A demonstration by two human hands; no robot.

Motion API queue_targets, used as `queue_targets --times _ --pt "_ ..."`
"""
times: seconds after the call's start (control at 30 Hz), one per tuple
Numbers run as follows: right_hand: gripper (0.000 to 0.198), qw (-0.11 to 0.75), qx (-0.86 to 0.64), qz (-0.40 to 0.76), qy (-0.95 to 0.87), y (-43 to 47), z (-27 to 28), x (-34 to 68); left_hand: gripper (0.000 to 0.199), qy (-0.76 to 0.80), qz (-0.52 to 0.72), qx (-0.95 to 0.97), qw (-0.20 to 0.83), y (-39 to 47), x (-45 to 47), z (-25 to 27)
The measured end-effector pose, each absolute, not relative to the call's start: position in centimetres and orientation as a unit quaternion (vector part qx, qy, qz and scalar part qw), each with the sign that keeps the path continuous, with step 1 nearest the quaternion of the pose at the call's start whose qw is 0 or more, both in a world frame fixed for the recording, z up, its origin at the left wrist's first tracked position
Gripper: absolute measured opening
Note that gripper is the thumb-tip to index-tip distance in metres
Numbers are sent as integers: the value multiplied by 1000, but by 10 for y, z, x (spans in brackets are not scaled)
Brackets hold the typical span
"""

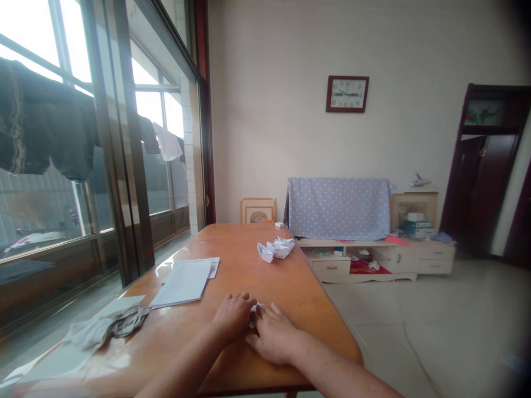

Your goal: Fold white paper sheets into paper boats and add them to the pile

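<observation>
White paper: a small piece on the near part of the desk, mostly hidden between and beneath the hands.
Left hand: at 9 o'clock of the paper, fingers bent down over it; whether they pinch it, I cannot tell.
Right hand: at 4 o'clock of the paper, laid low and spread, thumb apart, fingertips at the paper by the left hand.
Folded papers: a cluster at 1 o'clock from the hands, well apart from them.
Sheets: a flat stack at 10 o'clock.
Crumpled cloth: at 9 o'clock, near the desk's edge.
Creasing: the step in hand looks like pressing or shaping a fold.
Next press: would call for one hand pinning the paper while the other runs firmly along the crease, edges kept aligned.
</observation>
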State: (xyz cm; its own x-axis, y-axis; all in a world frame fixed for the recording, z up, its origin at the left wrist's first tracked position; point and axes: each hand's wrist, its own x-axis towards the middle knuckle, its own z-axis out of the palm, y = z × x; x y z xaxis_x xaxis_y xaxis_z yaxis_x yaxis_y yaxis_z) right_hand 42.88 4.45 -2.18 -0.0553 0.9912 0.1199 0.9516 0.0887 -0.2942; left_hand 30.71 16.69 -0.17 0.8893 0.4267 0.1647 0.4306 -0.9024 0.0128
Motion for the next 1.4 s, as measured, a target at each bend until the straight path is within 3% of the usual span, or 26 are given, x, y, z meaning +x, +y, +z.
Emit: queue_targets --times 0.43,0.6,0.73,1.13,1.4 --pt "76 158 -677 71 -715 47 -18 431 22 -231 -68 -964 -111 212 324 -7" --pt "52 151 -678 84 -714 54 0 446 23 -253 -51 -951 -170 225 335 -7" --pt "26 192 -660 207 -696 72 10 472 27 -259 -33 -944 -200 233 339 -5" --pt "24 322 -680 288 -593 135 -8 521 33 -252 -47 -925 -281 242 327 -14" --pt "20 345 -690 280 -571 129 -33 515 33 -251 -85 -906 -329 250 322 -22"
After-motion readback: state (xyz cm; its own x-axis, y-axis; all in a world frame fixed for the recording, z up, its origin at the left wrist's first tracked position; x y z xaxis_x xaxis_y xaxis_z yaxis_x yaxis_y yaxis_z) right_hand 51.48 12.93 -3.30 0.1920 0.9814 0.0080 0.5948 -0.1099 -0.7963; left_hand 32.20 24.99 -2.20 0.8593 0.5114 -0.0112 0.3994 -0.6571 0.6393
